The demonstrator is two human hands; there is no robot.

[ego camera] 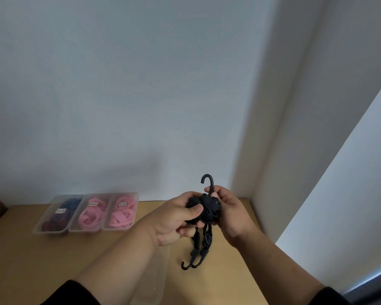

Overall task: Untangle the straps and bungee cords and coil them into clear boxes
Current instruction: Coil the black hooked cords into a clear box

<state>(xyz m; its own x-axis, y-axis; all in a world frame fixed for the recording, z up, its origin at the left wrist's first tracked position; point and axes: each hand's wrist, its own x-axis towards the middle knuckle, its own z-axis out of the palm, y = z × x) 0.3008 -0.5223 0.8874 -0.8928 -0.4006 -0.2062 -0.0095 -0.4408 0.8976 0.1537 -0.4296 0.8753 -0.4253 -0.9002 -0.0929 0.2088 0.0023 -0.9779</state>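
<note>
We held the black bungee cord bundle (207, 208) in the air above the bench (229, 260), near its right end. Our left hand (176, 219) curled around the bundle's left side, thumb pressed on top, and our right hand (229, 210) gripped the right side, its fingers pinching the shank of 1 upright hook (207, 180). 2 tails with 2 lower hooks (190, 264) hung down from the bundle, close to the bench; we could not tell whether they touched it.

At the back left of the bench, 3 clear boxes sat touching side by side. The dark-filled box (57, 214) on the left held blue and purple coils, and the middle box (90, 214) and the right box (122, 213) each held pink coils, all 3 labelled. We judged those 3 finished. A 4th clear box, the empty box (156, 280), lay below our left forearm, and it seemed meant for the black bundle. So what was left, as far as we could see, was to finish coiling the hanging tails and settle the bundle into that box.
</note>
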